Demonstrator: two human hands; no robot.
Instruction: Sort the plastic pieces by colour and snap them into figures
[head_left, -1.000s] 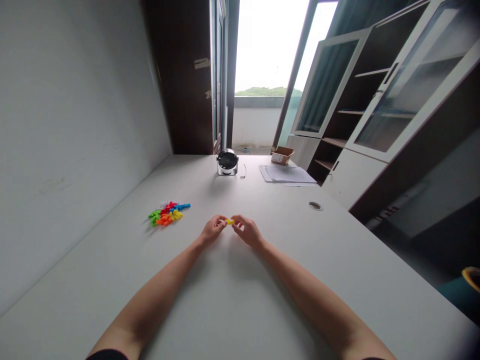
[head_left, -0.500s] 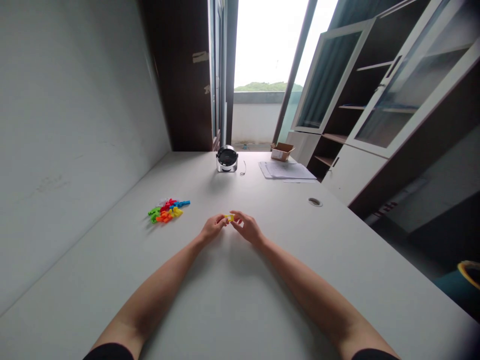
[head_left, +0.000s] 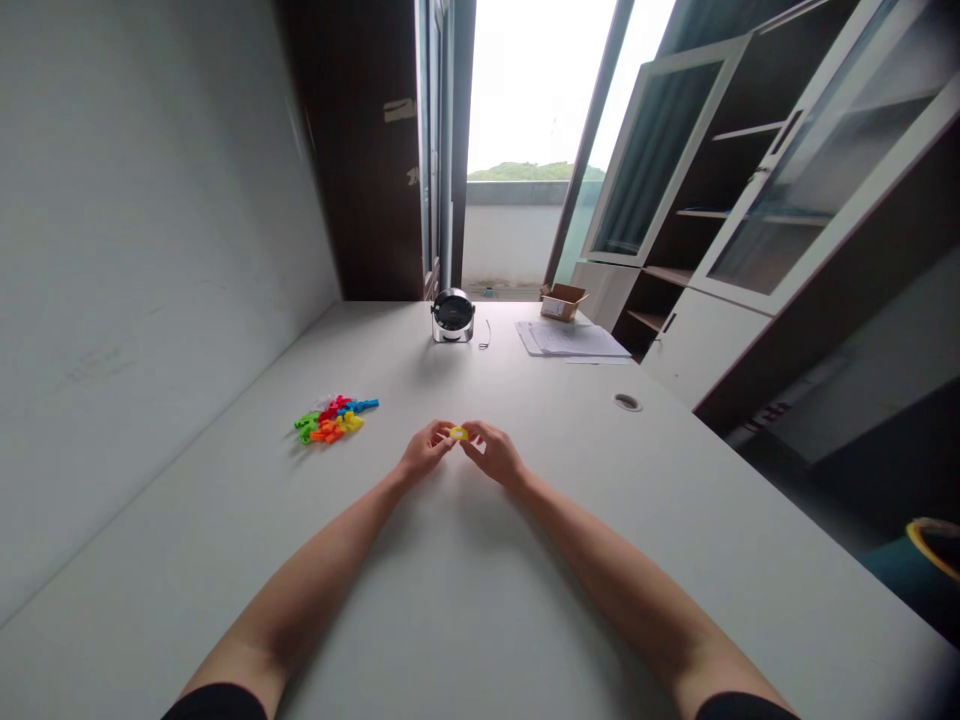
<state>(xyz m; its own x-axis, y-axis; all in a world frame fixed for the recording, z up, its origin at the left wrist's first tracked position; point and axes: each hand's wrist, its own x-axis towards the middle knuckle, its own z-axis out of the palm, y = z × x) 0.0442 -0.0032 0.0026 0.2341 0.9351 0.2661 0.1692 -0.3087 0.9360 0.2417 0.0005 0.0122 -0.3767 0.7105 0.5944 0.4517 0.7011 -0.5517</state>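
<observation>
The left hand [head_left: 425, 449] and right hand [head_left: 495, 454] are pinching a small yellow piece [head_left: 457, 431] between their fingertips, nearly closed. Left of the fingers, bright plastic bits [head_left: 328, 432] are lying heaped. Far past the fingers, a round black thing [head_left: 453, 312] is standing.

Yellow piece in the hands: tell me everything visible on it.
The yellow piece is small, bright and plastic-looking, with a pale patch at its middle that may be an opening. Whether it is one part or several joined is too small to tell. The left hand and right hand hold it from either side, above the white table; any contact with the tabletop is unclear.
</observation>
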